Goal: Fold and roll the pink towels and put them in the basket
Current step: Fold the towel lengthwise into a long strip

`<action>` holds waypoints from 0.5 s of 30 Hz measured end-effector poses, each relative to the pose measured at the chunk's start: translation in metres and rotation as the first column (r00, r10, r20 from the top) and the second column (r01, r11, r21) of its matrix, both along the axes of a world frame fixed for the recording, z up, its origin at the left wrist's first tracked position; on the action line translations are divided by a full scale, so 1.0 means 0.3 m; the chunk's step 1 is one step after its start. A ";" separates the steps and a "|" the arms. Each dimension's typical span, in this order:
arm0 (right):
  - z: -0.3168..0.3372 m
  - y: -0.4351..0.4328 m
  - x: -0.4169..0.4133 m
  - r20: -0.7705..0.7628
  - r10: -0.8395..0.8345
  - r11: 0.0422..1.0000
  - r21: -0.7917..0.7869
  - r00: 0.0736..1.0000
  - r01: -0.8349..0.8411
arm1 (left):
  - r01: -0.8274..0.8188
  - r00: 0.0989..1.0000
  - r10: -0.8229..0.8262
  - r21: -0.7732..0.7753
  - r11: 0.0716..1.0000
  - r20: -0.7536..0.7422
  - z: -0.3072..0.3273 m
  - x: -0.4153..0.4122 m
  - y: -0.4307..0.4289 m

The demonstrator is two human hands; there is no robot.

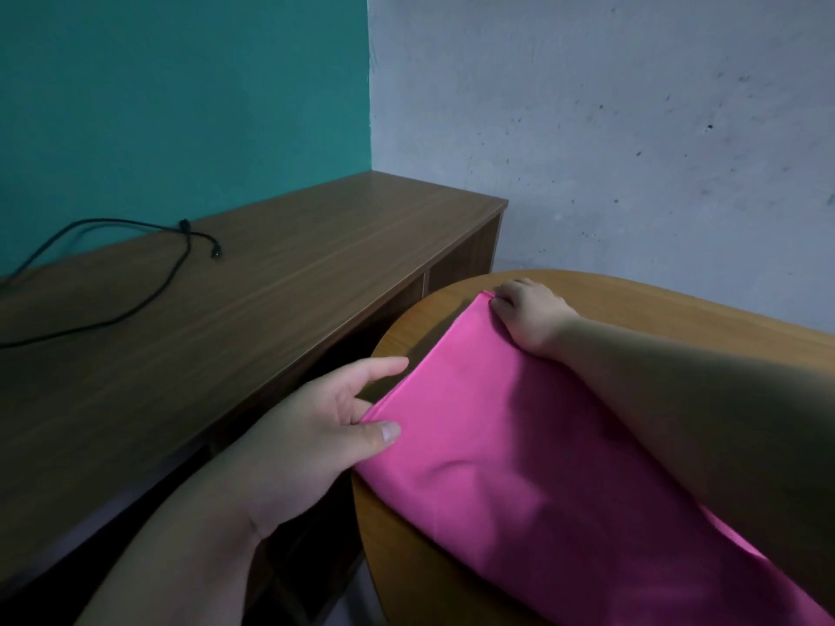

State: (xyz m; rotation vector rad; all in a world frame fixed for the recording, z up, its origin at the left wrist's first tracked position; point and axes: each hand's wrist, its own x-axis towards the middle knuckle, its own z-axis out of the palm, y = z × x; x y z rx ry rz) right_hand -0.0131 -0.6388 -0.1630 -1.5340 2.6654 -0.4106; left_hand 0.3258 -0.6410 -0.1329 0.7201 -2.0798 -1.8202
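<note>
Both hands pinch one edge of the towel (519, 445). From the head view, the only one there is, the left hand (316, 426) has its thumb pressed on top of the near corner with fingers tucked beneath, the forefinger sticking out straight and free. The right hand (528, 314) has its fingers curled tight over the far corner, the forearm lying across the cloth. Between them the pink edge runs fairly taut. The towel lies flat on the round table (632, 286), seemingly already doubled at that edge, and spreads toward the lower right out of frame, so I cannot tell how much of it hangs off. I'd judge this to be a fold being squared up, with rolling yet to come. What could spoil it: the held edge sits right at the table's left rim, so a slack pinch might let the near corner drop over the side. The forearm could also drag the top layer askew and leave a crooked fold, and a soft dent mid-cloth may roll into a crease. No basket shows anywhere. The brown desk (226, 309) alongside, with a black cable (135, 286) on top, has open cubbies (456, 259), too dark to see into.
</note>
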 end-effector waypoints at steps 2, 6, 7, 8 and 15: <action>0.011 -0.009 -0.004 0.008 -0.025 0.999 0.038 1.000 0.025 | -0.040 0.998 0.042 -0.036 0.999 0.042 -0.007 0.007 -0.002; 0.014 -0.030 -0.010 0.009 -0.058 0.995 0.081 0.998 0.058 | -0.153 0.980 0.172 -0.171 0.973 0.103 -0.012 0.011 0.000; 0.010 -0.031 -0.009 -0.001 -0.060 0.996 0.073 0.998 0.060 | -0.163 0.973 0.192 -0.207 0.965 0.129 -0.018 0.013 -0.001; 0.007 -0.030 -0.008 -0.004 -0.056 0.997 0.054 0.998 0.056 | -0.169 0.966 0.209 -0.242 0.956 0.155 -0.021 0.016 -0.001; 0.062 -0.053 0.029 0.083 -0.044 0.995 -0.081 0.996 0.051 | -0.219 0.906 0.333 -0.384 0.897 0.262 -0.041 0.046 -0.014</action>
